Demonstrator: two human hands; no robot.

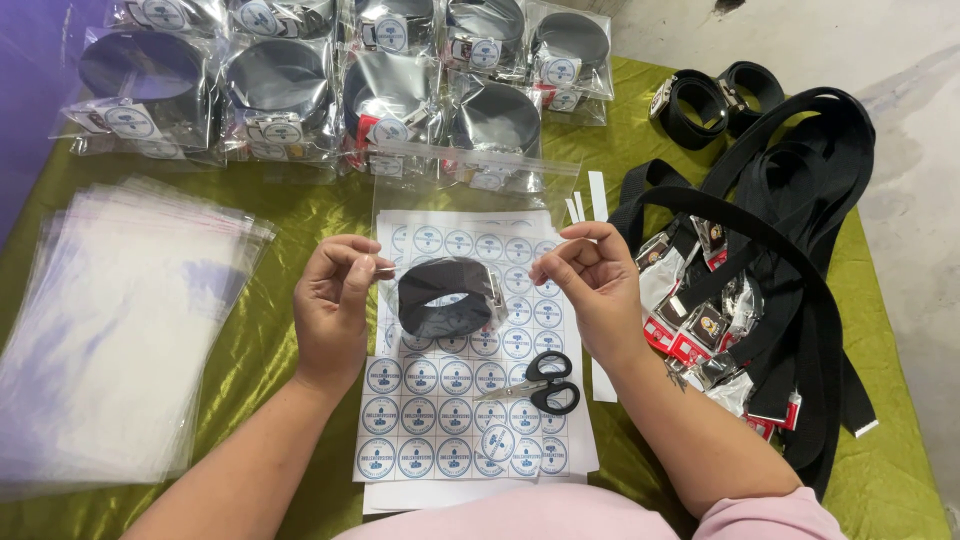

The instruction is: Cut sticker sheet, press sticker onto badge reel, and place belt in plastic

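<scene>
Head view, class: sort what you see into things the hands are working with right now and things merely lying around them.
In hand:
left hand and right hand pinching the clear bag
coiled black belt inside it

Lying about:
sticker sheet
scissors
stack of empty bags
bagged belts
loose black belts
green cloth

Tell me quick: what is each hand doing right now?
Left hand: fingers pinched on the left edge of the clear bag with the rolled black belt inside.
Right hand: fingers pinched on the bag's right edge.
</scene>
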